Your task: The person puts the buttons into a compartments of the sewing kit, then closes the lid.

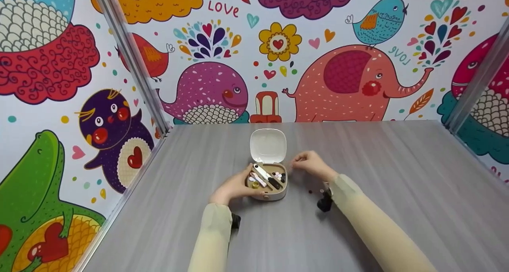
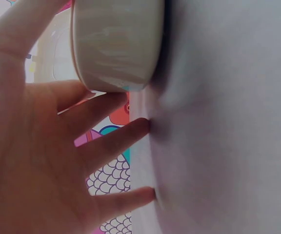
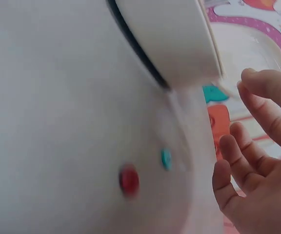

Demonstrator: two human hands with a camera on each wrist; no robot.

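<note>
A small white sewing box [image 1: 274, 196] stands on the table, its lid [image 1: 268, 145] raised at the back. Inside its tan tray lie a white-and-black slim tool [image 1: 267, 176], a white stick-like piece [image 1: 258, 179], a gold ring-like piece [image 1: 255, 184] and several small buttons [image 1: 279, 176]. My left hand [image 1: 236, 186] holds the box from the left, thumb at the front, other fingers spread along its side. Just right of the box, my right hand [image 1: 312, 164] has thumb and index fingertips together, other fingers loosely bent; I cannot tell whether something tiny is between them.
A red button [image 3: 129, 181] and a teal button [image 3: 166, 159] lie on the grey table [image 1: 179, 240] in the right wrist view. Brightly printed panels [image 1: 234, 45] stand at the back and sides, with metal posts [image 1: 135, 65] at the corners.
</note>
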